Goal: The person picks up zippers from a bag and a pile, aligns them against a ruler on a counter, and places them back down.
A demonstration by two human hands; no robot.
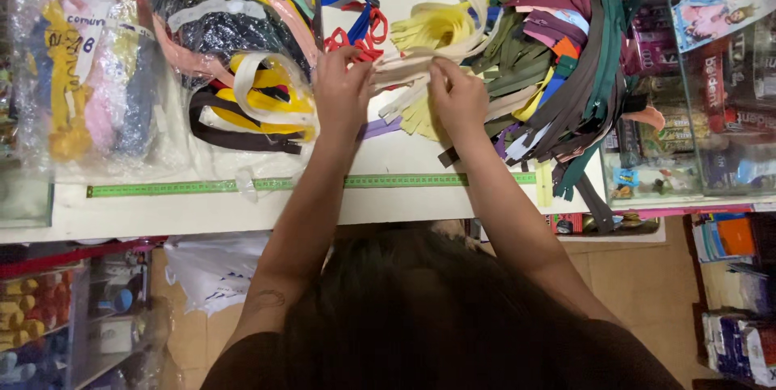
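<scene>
White counter (202, 212), green tape measure (186, 188), perhaps shop shelves (711, 115)

There is one camera, worn on the person's head, looking almost straight down from above the dark hair at the bottom of the view. It faces the white bench (202, 212), close enough that both arms fill the middle, with floor and shelves at the edges.

Two hands, the left hand (342, 91) and right hand (457, 97), on one desk (202, 212); one green measuring tape (202, 187) nearer the body; two clear plastic bags of zippers, one (85, 67) far left of the left hand, one (234, 59) beside it; one loose heap of zippers (550, 67), too many to count, right of the right hand
</scene>
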